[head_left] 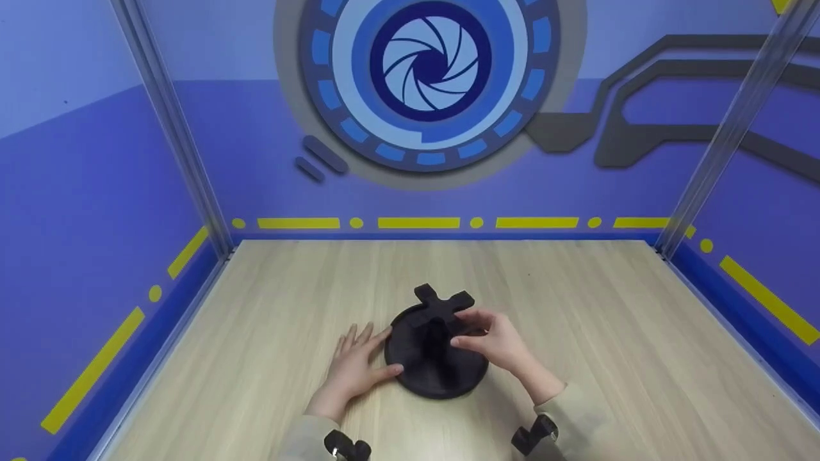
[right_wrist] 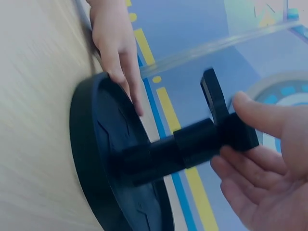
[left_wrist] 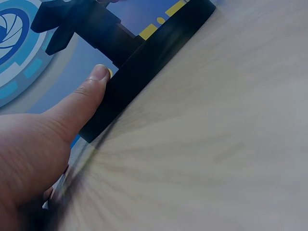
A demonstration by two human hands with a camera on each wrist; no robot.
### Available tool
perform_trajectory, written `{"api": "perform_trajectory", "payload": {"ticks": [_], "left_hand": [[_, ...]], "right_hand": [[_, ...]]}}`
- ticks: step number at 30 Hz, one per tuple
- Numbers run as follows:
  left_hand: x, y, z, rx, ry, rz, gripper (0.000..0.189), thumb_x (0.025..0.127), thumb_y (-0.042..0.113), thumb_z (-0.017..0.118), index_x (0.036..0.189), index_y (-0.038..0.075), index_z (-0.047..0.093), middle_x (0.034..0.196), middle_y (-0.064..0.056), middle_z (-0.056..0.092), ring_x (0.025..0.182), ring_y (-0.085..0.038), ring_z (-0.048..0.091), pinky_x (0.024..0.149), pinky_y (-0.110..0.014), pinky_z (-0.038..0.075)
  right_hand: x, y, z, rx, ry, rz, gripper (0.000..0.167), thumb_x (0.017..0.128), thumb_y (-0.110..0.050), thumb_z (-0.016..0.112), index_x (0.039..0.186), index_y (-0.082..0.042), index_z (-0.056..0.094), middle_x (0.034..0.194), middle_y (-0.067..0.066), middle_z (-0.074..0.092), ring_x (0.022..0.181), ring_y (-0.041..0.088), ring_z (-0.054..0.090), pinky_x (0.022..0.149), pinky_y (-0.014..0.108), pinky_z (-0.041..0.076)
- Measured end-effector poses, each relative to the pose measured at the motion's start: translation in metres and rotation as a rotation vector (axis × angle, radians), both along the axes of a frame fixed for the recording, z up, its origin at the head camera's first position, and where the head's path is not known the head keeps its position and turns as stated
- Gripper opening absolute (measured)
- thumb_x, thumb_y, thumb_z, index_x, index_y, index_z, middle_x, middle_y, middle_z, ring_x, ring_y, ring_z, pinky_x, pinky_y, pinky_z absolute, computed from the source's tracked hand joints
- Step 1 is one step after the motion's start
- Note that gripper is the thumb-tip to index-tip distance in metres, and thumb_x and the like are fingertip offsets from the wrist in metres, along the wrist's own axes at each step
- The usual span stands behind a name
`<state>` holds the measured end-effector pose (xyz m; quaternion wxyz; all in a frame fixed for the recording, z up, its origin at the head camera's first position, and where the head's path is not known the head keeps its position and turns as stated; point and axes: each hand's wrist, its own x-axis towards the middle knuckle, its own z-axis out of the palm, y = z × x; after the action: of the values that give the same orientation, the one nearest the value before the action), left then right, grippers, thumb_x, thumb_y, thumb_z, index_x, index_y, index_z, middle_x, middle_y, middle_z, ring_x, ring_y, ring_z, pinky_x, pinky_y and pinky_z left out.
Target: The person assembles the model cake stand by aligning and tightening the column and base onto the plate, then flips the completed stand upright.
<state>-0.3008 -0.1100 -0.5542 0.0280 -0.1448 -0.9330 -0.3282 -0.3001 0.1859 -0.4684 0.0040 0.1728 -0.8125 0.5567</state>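
Note:
A black stand (head_left: 442, 378) with a wide round base is upright on the table. From the middle of the base rises a thick post (right_wrist: 166, 156), topped by a cross-shaped head (head_left: 442, 304) with stubby arms. At the left side of the base, my left hand (head_left: 355, 368) lies with its fingers spread and straight, thumb and index finger touching the rim. My right hand (head_left: 496, 339) has thumb and fingers curled about the cross-shaped head from the right. In the right wrist view the thumb is at one side of the head and the fingertips (right_wrist: 226, 156) at another.
The stand is on a light wood-grain table (head_left: 288, 288). Blue printed walls (head_left: 243, 147) with yellow dashes enclose it at the back and sides. Metal posts (head_left: 176, 128) rise at the back corners. Black camera mounts (head_left: 346, 445) are on both wrists.

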Motion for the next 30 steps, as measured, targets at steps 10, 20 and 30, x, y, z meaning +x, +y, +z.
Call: {"api": "perform_trajectory", "payload": {"ticks": [10, 20, 30], "left_hand": [[0.000, 0.000, 0.000, -0.007, -0.001, -0.006, 0.087, 0.083, 0.065, 0.074, 0.154, 0.022, 0.049, 0.165, -0.024, 0.034, 0.155, -0.054, 0.017, 0.129, -0.067, 0.010], [0.000, 0.001, 0.000, -0.006, -0.004, -0.003, 0.087, 0.083, 0.065, 0.073, 0.154, 0.021, 0.050, 0.165, -0.024, 0.034, 0.156, -0.054, 0.017, 0.129, -0.068, 0.010], [0.000, 0.001, 0.000, -0.017, 0.002, 0.002, 0.086, 0.083, 0.064, 0.074, 0.153, 0.021, 0.050, 0.164, -0.024, 0.035, 0.155, -0.053, 0.018, 0.128, -0.068, 0.011]], "right_hand": [[0.009, -0.012, 0.001, 0.042, 0.015, -0.082, 0.046, 0.080, -0.007, 0.088, 0.118, 0.008, 0.067, 0.113, 0.023, 0.073, 0.102, 0.028, 0.071, 0.086, 0.025, 0.060], [0.011, -0.013, 0.001, 0.060, 0.023, -0.106, 0.050, 0.078, -0.011, 0.090, 0.117, 0.006, 0.064, 0.118, 0.022, 0.072, 0.110, 0.036, 0.071, 0.097, 0.047, 0.060], [0.003, 0.007, 0.019, 0.015, 0.025, -0.163, 0.045, 0.083, -0.007, 0.085, 0.121, 0.006, 0.067, 0.116, 0.022, 0.073, 0.110, 0.036, 0.071, 0.099, 0.050, 0.060]]}}
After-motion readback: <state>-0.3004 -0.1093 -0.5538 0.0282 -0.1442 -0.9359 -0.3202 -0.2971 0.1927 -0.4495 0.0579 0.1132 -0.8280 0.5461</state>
